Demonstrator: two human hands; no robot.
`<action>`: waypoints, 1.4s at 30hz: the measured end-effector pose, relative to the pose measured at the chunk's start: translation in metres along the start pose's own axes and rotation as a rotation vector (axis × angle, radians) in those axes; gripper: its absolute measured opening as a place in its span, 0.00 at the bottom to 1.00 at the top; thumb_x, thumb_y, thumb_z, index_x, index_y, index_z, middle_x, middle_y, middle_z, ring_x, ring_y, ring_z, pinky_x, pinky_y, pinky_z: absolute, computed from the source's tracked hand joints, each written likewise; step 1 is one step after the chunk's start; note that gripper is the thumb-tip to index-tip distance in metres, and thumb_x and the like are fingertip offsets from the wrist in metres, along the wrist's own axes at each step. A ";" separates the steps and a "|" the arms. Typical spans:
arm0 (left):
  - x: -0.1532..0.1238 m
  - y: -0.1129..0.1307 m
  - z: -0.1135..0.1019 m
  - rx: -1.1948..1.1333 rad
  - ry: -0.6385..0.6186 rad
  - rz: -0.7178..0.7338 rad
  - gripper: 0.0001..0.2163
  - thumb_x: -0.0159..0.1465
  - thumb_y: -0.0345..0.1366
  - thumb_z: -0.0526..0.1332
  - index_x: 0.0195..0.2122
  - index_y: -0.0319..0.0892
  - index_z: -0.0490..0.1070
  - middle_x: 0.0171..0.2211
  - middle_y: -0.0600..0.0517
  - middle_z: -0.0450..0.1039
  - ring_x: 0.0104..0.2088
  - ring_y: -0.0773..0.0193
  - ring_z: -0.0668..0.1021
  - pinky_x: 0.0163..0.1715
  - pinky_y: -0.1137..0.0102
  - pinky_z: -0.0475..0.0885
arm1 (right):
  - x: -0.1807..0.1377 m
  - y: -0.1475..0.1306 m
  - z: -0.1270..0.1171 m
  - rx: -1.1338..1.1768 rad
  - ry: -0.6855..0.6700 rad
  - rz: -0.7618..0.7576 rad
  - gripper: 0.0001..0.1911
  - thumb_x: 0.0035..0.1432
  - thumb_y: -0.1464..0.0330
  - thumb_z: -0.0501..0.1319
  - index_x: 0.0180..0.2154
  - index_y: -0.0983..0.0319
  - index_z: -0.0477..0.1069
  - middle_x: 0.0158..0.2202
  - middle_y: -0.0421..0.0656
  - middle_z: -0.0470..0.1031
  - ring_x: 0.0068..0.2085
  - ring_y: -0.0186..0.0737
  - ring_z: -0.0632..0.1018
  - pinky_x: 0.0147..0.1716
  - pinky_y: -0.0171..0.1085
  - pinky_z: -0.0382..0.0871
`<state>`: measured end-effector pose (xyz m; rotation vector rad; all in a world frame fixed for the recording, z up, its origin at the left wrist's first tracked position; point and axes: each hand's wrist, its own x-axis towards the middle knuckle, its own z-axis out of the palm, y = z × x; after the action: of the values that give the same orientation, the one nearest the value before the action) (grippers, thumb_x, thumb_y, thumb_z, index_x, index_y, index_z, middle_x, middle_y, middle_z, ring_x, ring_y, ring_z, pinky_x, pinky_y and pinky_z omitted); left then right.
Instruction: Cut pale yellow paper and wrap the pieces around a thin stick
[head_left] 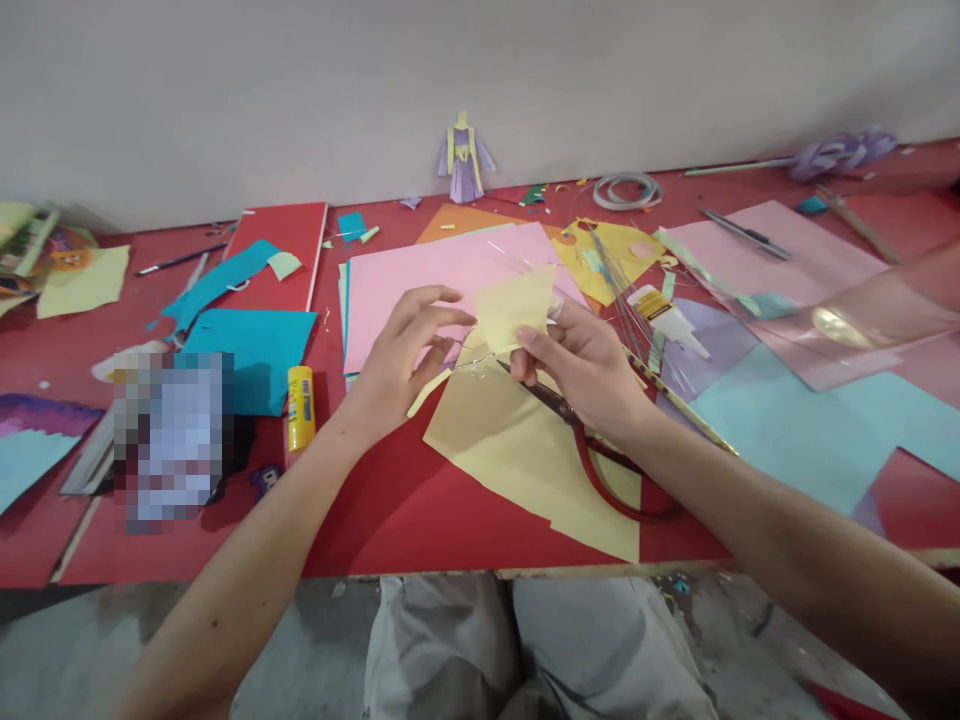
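Note:
My right hand (581, 365) pinches a small pale yellow paper piece (514, 310) above the red table (390, 510). My left hand (405, 355) touches the same piece at its left edge with the fingertips, fingers curled. A thin clear strip, maybe tape, hangs between the hands. Below them lies a larger yellow sheet (525, 450) with red-handled scissors (592, 450) resting on it, under my right hand.
A pink sheet (442, 270) lies behind the hands. A yellow glue stick (301, 405) and blue paper (255, 350) are at left. Light blue and pink sheets, a white glue tube (667, 320) and wires sit at right. A purple paper doll (463, 155) stands by the wall.

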<state>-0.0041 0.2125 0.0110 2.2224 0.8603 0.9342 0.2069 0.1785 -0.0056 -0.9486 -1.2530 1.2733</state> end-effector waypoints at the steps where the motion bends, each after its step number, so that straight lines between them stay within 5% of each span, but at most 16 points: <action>1: 0.001 -0.001 0.001 -0.096 0.026 -0.080 0.09 0.69 0.35 0.55 0.49 0.46 0.69 0.57 0.45 0.64 0.52 0.59 0.75 0.46 0.64 0.77 | 0.000 -0.001 0.000 -0.014 0.008 -0.011 0.11 0.61 0.60 0.64 0.39 0.60 0.71 0.23 0.37 0.74 0.25 0.32 0.74 0.26 0.34 0.70; 7: 0.002 -0.002 0.001 -0.540 0.008 -0.414 0.15 0.71 0.47 0.50 0.55 0.47 0.63 0.51 0.45 0.74 0.36 0.64 0.82 0.35 0.66 0.81 | -0.002 -0.006 0.001 -0.054 0.033 -0.048 0.11 0.62 0.59 0.63 0.40 0.60 0.71 0.24 0.36 0.74 0.24 0.31 0.73 0.25 0.34 0.69; 11: 0.000 0.003 0.001 -0.556 -0.105 -0.387 0.17 0.68 0.47 0.57 0.55 0.47 0.64 0.44 0.48 0.78 0.32 0.65 0.82 0.37 0.66 0.81 | -0.002 -0.007 0.001 -0.092 0.028 -0.043 0.11 0.62 0.60 0.63 0.41 0.60 0.71 0.24 0.37 0.75 0.23 0.30 0.72 0.24 0.33 0.67; 16: 0.001 0.003 0.005 -0.554 -0.080 -0.361 0.16 0.61 0.42 0.67 0.46 0.42 0.68 0.39 0.49 0.78 0.35 0.62 0.82 0.38 0.66 0.80 | -0.004 -0.001 0.001 -0.141 -0.009 -0.049 0.12 0.64 0.59 0.61 0.43 0.60 0.69 0.25 0.37 0.75 0.23 0.31 0.72 0.25 0.34 0.68; 29: 0.001 0.014 0.008 -0.504 -0.153 -0.360 0.11 0.60 0.42 0.68 0.32 0.38 0.73 0.30 0.53 0.76 0.27 0.68 0.79 0.31 0.74 0.76 | -0.008 0.004 0.004 -0.329 -0.045 -0.184 0.12 0.64 0.58 0.60 0.39 0.60 0.66 0.29 0.39 0.76 0.26 0.31 0.74 0.26 0.33 0.70; 36: -0.001 0.013 0.013 -0.379 -0.037 -0.316 0.12 0.61 0.43 0.68 0.28 0.39 0.73 0.25 0.54 0.75 0.24 0.70 0.77 0.27 0.76 0.72 | -0.006 0.001 0.005 -0.336 -0.077 -0.211 0.13 0.64 0.60 0.61 0.32 0.60 0.62 0.27 0.39 0.76 0.25 0.30 0.74 0.26 0.32 0.70; 42: -0.002 0.011 0.012 -0.330 -0.025 -0.277 0.12 0.61 0.41 0.68 0.27 0.39 0.72 0.24 0.55 0.74 0.22 0.73 0.74 0.25 0.78 0.70 | -0.006 0.003 0.004 -0.284 -0.102 -0.158 0.12 0.64 0.59 0.61 0.37 0.61 0.66 0.29 0.39 0.76 0.25 0.30 0.74 0.27 0.33 0.71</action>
<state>0.0079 0.2015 0.0106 1.7792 0.9026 0.8447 0.2032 0.1723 -0.0087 -0.9716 -1.5867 1.0483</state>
